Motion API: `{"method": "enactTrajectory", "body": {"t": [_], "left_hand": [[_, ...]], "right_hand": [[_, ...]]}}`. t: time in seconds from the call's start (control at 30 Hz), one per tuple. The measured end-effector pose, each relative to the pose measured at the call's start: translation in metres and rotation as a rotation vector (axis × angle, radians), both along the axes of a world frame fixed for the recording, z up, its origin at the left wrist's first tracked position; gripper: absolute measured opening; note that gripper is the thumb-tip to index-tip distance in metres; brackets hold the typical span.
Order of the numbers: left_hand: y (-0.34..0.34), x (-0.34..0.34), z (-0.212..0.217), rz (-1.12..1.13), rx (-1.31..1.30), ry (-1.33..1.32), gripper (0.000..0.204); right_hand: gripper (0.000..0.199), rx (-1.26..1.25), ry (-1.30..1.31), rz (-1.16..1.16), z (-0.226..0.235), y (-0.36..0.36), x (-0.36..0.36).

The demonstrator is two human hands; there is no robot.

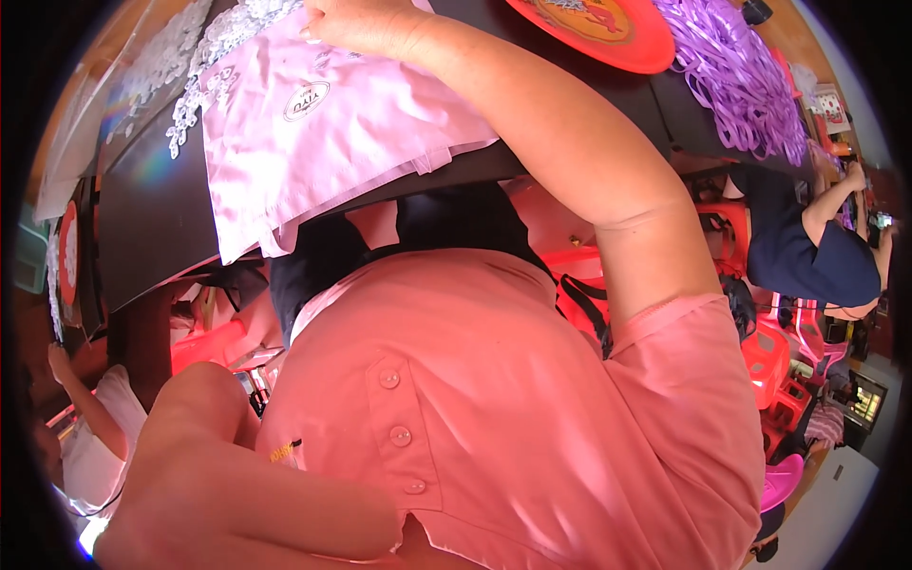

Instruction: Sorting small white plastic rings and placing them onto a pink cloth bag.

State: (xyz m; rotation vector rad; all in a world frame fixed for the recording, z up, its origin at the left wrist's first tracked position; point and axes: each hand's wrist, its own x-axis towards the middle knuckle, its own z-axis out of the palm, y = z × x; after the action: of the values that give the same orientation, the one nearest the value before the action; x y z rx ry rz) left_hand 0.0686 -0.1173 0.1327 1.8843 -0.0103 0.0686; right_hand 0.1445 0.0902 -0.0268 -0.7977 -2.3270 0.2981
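Observation:
My right hand (356, 24) rests at the far edge of a pale pink cloth bag (351, 123), its fingers curled together and partly cut off by the upper edge of the picture. What they hold, if anything, I cannot make out. The bag lies flat on a dark table, hanging over its near edge, with a round dark print on it. Small white plastic pieces (228, 43) are heaped beside the hand, and a few trail onto the bag. My left arm is bent at the lower left; its hand is out of the picture.
A red round tray (655, 52) and a heap of purple ribbon strips (750, 85) lie on the table's right. Red plastic stools (769, 361) stand at the right. Other people sit nearby, one in dark clothes (807, 247) on the right, another (100, 427) at the lower left.

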Motion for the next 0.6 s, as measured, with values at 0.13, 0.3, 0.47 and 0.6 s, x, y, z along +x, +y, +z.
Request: {"method": "enactTrajectory", "body": {"t": [0.13,0.3,0.47,0.6], "left_hand": [[0.001,-0.003,0.004,-0.018,-0.004,0.03,0.011],[0.006,-0.007,0.01,-0.045,-0.017,0.082,0.011],[0.001,-0.012,0.004,-0.061,-0.007,0.134,0.012],[0.022,-0.013,-0.054,1.192,0.036,-0.32,0.034]], "right_hand": [[0.03,0.023,0.085,0.027,0.0,-0.006,0.002],[0.028,-0.007,0.05,0.025,0.003,-0.007,0.007],[0.027,0.08,-0.125,-0.16,0.025,-0.042,-0.004],[0.027,0.077,0.037,-0.009,-0.013,0.015,0.007]]}}
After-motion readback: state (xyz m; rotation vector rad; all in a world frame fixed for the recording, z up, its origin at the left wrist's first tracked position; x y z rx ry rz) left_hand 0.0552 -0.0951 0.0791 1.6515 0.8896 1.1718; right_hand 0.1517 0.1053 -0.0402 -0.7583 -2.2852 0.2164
